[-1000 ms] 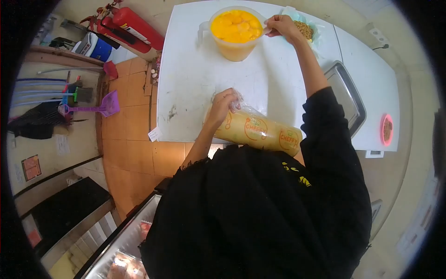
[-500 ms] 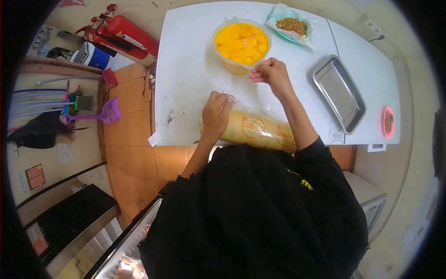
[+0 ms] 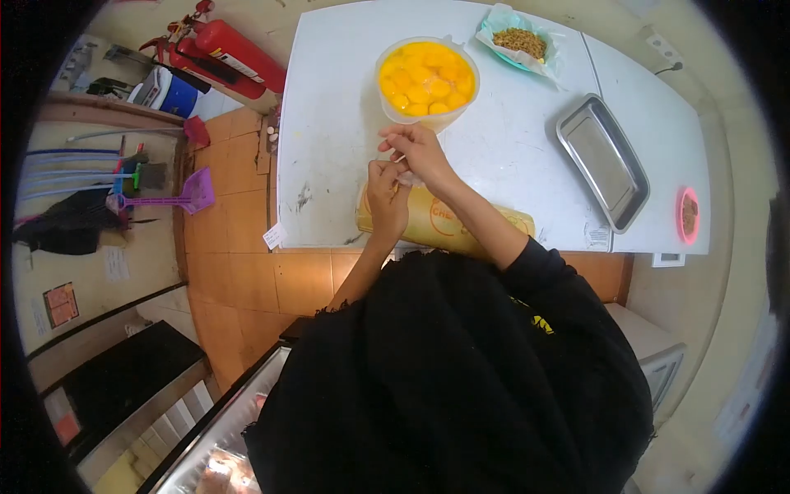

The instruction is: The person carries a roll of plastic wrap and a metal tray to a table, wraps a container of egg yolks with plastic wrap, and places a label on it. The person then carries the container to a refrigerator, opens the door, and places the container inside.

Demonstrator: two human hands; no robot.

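Note:
A tub of egg yolks [image 3: 428,82] stands on the white tabletop in front of me. Closer to my body, a yellow printed roll of plastic film [image 3: 448,221] lies along the table's near edge. My left hand [image 3: 387,198] is closed at the roll's left end, with a bit of clear film [image 3: 406,178] at its fingers. Just above it, my right hand [image 3: 420,155] reaches across to the left, fingers curled and close to the left fingertips. Whatever is between the right fingers is too thin or hidden to make out. The right forearm passes over the roll.
A metal tray [image 3: 605,160] lies on the right. A paper-lined green dish [image 3: 518,45] of brown crumbly food sits at the back, and a pink bowl [image 3: 689,216] at the right edge. Red fire extinguishers [image 3: 239,53] stand beyond the left edge.
My right hand has moved left from beside the tub's rim to just above my left hand. My left hand stays by the roll's left end.

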